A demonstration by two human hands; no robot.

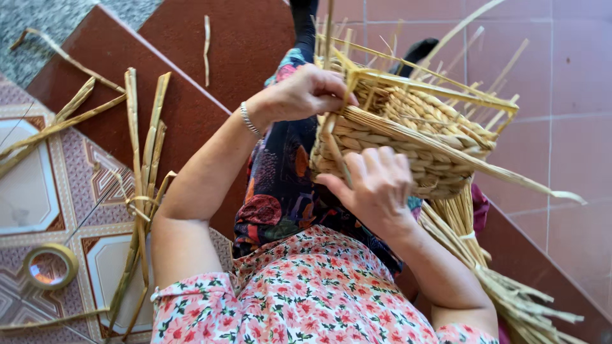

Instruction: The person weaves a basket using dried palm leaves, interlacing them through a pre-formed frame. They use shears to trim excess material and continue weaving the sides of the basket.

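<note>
Straw basket point(408, 137) sits between both hands: left grip point(306, 92) clamped on its rim, right grip point(376, 181) pressing its side.

Left hand point(306, 94) and right hand point(376, 185), fingers curled.

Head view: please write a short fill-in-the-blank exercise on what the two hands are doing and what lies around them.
1. Both hands hold a half-woven ____ of pale straw.
2. The left hand wears a thin ____ at the wrist.
3. On the patterned floor tiles at the left lies a roll of ____.
4. The right hand presses on the woven side, and a bundle of loose ____ lies below it.

Missing words: basket; bracelet; tape; straw
</note>
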